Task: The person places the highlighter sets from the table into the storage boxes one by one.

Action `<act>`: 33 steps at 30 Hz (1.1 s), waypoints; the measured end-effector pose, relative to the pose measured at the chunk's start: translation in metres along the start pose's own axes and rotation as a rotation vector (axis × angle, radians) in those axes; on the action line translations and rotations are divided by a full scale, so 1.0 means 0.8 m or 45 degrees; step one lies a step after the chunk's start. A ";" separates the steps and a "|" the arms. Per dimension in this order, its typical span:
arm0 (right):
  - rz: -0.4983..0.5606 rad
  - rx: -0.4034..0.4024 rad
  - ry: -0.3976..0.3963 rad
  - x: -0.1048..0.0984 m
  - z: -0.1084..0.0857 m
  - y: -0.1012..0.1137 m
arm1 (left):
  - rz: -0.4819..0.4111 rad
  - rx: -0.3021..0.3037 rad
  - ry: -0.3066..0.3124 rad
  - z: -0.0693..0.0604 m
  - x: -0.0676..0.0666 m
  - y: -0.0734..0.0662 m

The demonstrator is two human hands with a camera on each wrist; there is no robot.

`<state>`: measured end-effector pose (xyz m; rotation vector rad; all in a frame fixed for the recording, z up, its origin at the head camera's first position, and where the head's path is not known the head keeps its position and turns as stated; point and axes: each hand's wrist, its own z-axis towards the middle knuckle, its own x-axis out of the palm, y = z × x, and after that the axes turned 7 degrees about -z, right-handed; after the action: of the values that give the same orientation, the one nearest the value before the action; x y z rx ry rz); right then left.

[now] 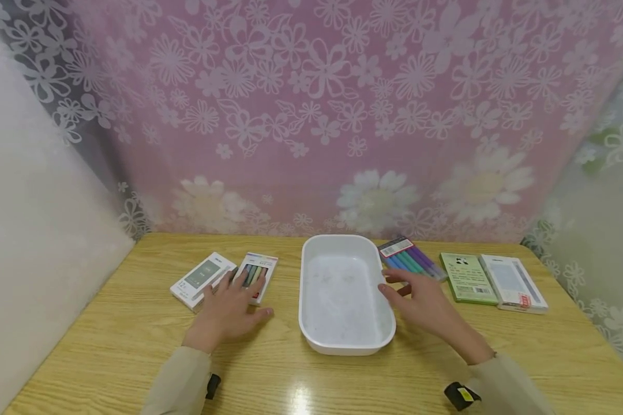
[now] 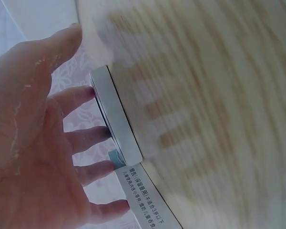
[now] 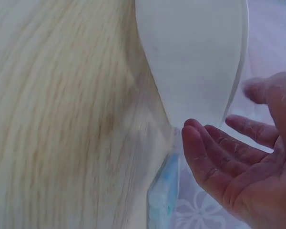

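My left hand (image 1: pixel 228 311) is spread over two flat boxes on the left, its fingertips on or just at their edges. One is a white box (image 1: pixel 197 280) with a grey-green panel; the other, a white box (image 1: pixel 269 264), shows several coloured sticks through its window. Seen from the left wrist, the fingers are fairly straight beside the edge of a white box (image 2: pixel 119 117). A white plastic tub (image 1: pixel 342 350) stands at the middle. Beside its right rim is my right hand (image 1: pixel 423 300), fingers loosely bent and gripping nothing; whether they touch the rim I cannot tell.
Behind the right hand lies a clear pack of coloured markers (image 1: pixel 410 259). Farther right, a green box with a panda (image 1: pixel 467 279) lies next to a white box (image 1: pixel 514 282) with a red sticker. A floral curtain (image 1: pixel 311 115) hangs behind the wooden table (image 1: pixel 270 380).
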<state>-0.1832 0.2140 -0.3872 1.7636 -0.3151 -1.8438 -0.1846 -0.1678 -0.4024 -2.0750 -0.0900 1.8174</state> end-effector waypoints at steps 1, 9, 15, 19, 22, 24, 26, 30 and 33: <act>0.006 -0.004 -0.003 0.001 0.002 0.001 | -0.003 -0.008 0.010 -0.001 0.000 -0.001; 0.274 0.120 0.053 0.003 0.007 0.005 | -0.037 -0.011 0.057 -0.010 0.001 -0.008; 0.481 0.252 0.115 0.001 0.006 0.000 | -0.076 -0.005 0.005 -0.016 0.000 -0.016; 0.575 0.336 0.179 -0.002 0.007 -0.006 | -0.105 0.008 -0.084 -0.011 0.000 -0.019; 0.626 0.375 0.225 -0.006 0.007 -0.009 | -0.107 0.004 -0.152 -0.002 0.004 -0.021; 0.661 0.387 0.248 -0.007 0.007 -0.011 | -0.086 -0.026 -0.169 0.005 0.008 -0.021; 0.691 0.382 0.267 -0.007 0.005 -0.013 | -0.062 -0.066 -0.160 0.011 0.012 -0.023; 0.728 0.363 0.284 -0.007 0.003 -0.015 | -0.036 -0.145 -0.119 0.020 0.014 -0.028; 0.750 0.349 0.288 -0.008 0.003 -0.017 | -0.039 -0.178 -0.116 0.024 0.013 -0.033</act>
<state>-0.1889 0.2280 -0.3889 1.7806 -0.9207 -1.2152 -0.1963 -0.1360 -0.4056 -2.0705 -0.2795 1.9370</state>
